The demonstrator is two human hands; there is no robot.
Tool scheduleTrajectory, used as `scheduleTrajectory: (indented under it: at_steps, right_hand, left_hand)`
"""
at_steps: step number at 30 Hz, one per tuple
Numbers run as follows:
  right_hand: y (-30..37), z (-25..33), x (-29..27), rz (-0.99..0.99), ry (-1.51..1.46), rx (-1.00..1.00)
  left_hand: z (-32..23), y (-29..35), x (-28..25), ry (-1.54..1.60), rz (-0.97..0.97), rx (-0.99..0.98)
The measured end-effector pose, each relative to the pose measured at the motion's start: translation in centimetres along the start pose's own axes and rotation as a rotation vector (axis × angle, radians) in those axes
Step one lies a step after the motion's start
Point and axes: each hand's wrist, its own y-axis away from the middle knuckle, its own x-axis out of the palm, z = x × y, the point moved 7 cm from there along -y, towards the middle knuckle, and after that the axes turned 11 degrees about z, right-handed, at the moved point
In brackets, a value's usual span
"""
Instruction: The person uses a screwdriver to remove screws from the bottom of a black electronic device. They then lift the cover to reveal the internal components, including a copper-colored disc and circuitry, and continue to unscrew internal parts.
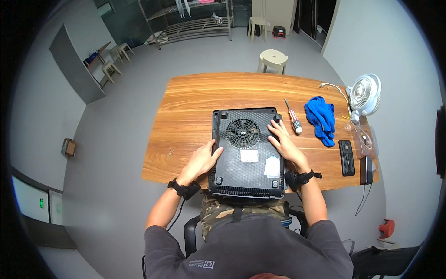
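Observation:
A black induction cooker [232,162] lies upside down, its round fan grille and several feet facing up. Its near end reaches past the front edge of the wooden table [186,100]. My left hand [203,159] is closed on the cooker's left edge, with the thumb over the base and the other fingers partly hidden at the side. On the far right part of the base, my right hand [284,143] rests with its visible fingers spread. A screwdriver [293,117] with a red, white and black handle lies beyond that hand, apart from it.
To the right lie a blue cloth [320,120], a black case [346,158] and a black box-shaped device with a cord [366,170]. A white fan [363,94] and a clear plastic container [367,142] stand along the right edge. Small pieces [170,152] lie at left.

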Motion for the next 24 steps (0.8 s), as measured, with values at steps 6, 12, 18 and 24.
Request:
scheduleTrajectory:
  at_steps: [6, 12, 18, 24]
  right_hand:
    - [0.1, 0.1, -0.1, -0.035, 0.013, -0.027]
    - [0.1, -0.2, 0.1, -0.043, 0.017, -0.030]
    - [0.0, 0.6, -0.3, -0.016, 0.084, 0.020]
    - [0.3, 0.6, -0.8, -0.036, -0.024, 0.009]
  left_hand:
    - [-0.6, 0.7, -0.2, 0.035, 0.091, -0.080]
    - [-0.7, 1.0, -0.3, 0.134, 0.107, -0.099]
    - [0.1, 0.1, -0.3, 0.189, 0.059, -0.070]
    - [-1.6, 0.9, -2.3, 0.403, 0.101, -0.040]
